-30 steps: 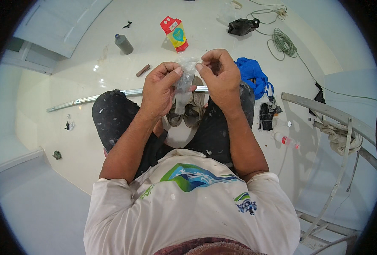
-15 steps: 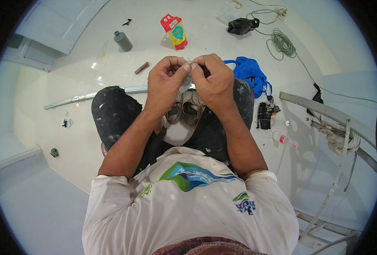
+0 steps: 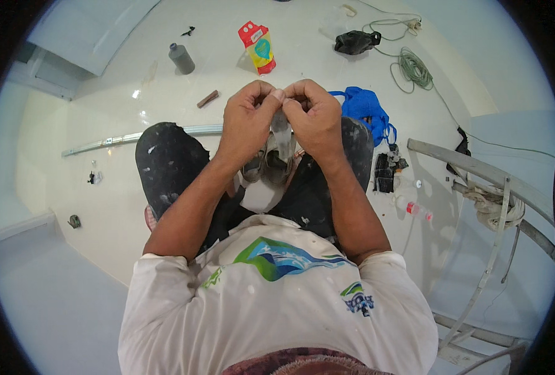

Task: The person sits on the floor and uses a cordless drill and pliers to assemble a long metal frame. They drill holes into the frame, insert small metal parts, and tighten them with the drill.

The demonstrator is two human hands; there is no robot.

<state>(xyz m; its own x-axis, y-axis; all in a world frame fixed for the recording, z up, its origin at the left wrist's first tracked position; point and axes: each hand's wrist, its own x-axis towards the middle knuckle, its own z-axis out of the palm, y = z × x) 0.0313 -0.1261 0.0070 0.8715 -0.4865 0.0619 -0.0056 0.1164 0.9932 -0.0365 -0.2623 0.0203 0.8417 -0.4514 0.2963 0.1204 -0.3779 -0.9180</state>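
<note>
I have the left hand (image 3: 250, 120) and right hand (image 3: 315, 119) pinching the top of a clear bag (image 3: 281, 124), which hangs above the shoes (image 3: 276, 170). Right of the shoes my feed shows a blue bag (image 3: 364, 107); left of them, a rail (image 3: 119, 140); beyond them, a pouch (image 3: 257, 47); beyond and to their left, a bottle (image 3: 181, 59).

The white shirt (image 3: 227, 312) tops spotted black trousers (image 3: 171, 169).

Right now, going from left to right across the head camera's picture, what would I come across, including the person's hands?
Grey bottle → brown stick-like piece → left hand → clear plastic packet → right hand → blue bag → coiled cable → bundled cloth.
</note>
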